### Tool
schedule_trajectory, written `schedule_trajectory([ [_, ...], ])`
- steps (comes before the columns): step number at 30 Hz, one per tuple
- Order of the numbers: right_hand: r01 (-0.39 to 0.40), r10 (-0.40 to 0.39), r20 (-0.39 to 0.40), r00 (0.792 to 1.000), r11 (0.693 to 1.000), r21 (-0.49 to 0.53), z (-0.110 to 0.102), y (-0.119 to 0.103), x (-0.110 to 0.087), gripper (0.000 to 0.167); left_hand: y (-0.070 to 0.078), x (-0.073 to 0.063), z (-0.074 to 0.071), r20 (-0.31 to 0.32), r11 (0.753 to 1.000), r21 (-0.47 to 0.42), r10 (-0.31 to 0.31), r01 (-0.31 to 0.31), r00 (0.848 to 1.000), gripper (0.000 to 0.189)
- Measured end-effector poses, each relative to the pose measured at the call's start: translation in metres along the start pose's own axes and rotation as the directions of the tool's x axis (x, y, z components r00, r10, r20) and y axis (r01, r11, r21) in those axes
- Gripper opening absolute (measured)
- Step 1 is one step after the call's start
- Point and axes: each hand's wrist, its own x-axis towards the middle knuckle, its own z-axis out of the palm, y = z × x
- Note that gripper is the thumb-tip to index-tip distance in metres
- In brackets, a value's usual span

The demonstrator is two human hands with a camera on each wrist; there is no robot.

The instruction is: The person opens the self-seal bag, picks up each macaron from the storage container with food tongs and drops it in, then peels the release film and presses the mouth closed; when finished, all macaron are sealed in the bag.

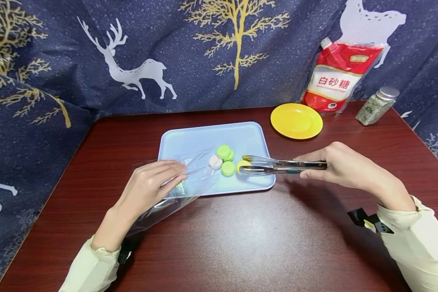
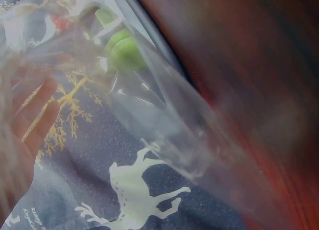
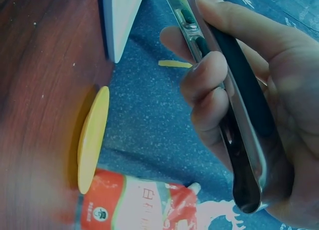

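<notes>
My left hand (image 1: 151,182) pinches the edge of a clear plastic bag (image 1: 168,213), which lies over the left front of a light blue tray (image 1: 193,142). Through its film, green macarons (image 2: 124,52) show in the left wrist view. Metal tongs (image 3: 244,120) with dark handles are gripped in my right hand (image 1: 346,166). Their tips stand on either side of a yellow macaron (image 1: 242,164) at the tray's right. Beside it sit a white macaron (image 1: 215,162), a green macaron (image 1: 228,168) and a pair of overlapping green ones (image 1: 224,151).
A yellow plate (image 1: 296,121) lies behind and right of the tray. Farther back, a red and white sugar pouch (image 1: 337,79) leans against the patterned cloth (image 1: 197,73). A tilted-looking glass jar (image 1: 376,107) stands at the back right of the brown table (image 1: 241,239).
</notes>
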Motion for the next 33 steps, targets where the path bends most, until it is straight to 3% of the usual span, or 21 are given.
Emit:
schedule_trajectory([
  [16,-0.044,0.044,-0.004,0.999,0.997,0.058,-0.007,-0.007,-0.001,0.036,0.002,0.001,0.002,-0.004,1.0,-0.02,0.024,-0.024,1.0,0.024],
  [26,0.013,-0.012,-0.016,1.0,0.996,0.092,-0.005,-0.017,0.014,0.034,0.002,-0.001,0.002,-0.006,1.0,-0.004,0.016,-0.016,1.0,0.027],
  [33,-0.012,0.008,0.034,0.999,0.992,0.125,0.002,-0.022,0.023,0.033,0.002,0.0,0.003,-0.005,1.0,-0.011,0.019,-0.019,1.0,0.028],
])
